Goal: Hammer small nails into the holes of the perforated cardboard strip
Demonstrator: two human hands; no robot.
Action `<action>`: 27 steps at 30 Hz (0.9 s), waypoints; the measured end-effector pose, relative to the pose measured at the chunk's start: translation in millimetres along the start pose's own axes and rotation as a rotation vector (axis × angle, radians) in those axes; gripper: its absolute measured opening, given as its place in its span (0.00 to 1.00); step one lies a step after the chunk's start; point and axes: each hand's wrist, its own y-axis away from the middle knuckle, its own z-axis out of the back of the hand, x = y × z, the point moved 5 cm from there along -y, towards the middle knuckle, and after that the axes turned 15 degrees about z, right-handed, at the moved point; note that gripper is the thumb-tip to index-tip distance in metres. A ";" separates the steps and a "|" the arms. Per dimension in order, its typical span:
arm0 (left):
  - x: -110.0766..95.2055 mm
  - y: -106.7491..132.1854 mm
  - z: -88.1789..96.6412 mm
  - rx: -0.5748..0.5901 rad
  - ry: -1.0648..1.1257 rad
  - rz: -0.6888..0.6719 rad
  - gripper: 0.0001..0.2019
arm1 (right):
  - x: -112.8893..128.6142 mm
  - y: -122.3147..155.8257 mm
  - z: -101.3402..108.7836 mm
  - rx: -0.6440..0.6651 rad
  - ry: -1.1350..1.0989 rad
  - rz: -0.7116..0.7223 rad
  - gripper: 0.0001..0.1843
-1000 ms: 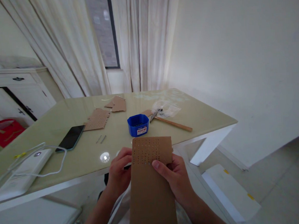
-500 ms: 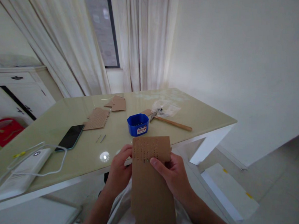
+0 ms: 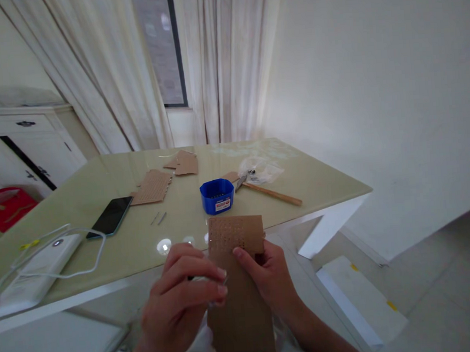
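Note:
A long brown piece of cardboard [image 3: 244, 309] lies over my lap, with rows of small holes punched near its far end. My right hand [image 3: 269, 270] grips its right edge, thumb pressed on the face just below the holes. In front of the cardboard's left side is my left hand [image 3: 182, 295], fingers bent and tips drawn together; whatever they pinch is too small to make out. Just beyond the cardboard a blue plastic tub [image 3: 217, 197] with a label stands on the table, small dark things inside it.
On the table [image 3: 190, 222] lie a phone [image 3: 111, 217], a white power strip [image 3: 44, 270] with its cable, cardboard scraps [image 3: 152, 187], two thin metal pieces [image 3: 162, 218], a hammer [image 3: 274, 193] and a clear plastic bag [image 3: 264, 169]. A white box [image 3: 362, 296] rests on the floor at right.
My left hand has come off the cardboard's left edge and moved in front of it, toward me, fingertips together. The right hand keeps its hold; the cardboard has shifted slightly left.

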 end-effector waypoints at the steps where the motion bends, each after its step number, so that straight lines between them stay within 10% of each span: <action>1: 7.5 -2.2 5.7 0.005 -0.005 0.012 0.07 | -1.0 0.2 1.8 -0.007 -0.007 -0.007 0.27; 6: 122.7 -42.3 44.4 0.069 -0.608 0.608 0.15 | -7.0 2.0 8.1 -0.042 -0.015 -0.017 0.27; 12: 206.6 -43.6 73.9 -0.054 -0.879 0.895 0.19 | -8.2 1.3 -0.3 -0.016 -0.080 -0.020 0.26; 21: 219.2 -33.7 67.0 -0.032 -0.794 0.897 0.16 | -5.8 1.0 1.0 -0.017 -0.148 -0.036 0.27; 27: 151.9 -25.6 27.4 0.071 -0.469 0.657 0.19 | -13.2 4.3 1.0 -0.038 -0.252 -0.079 0.27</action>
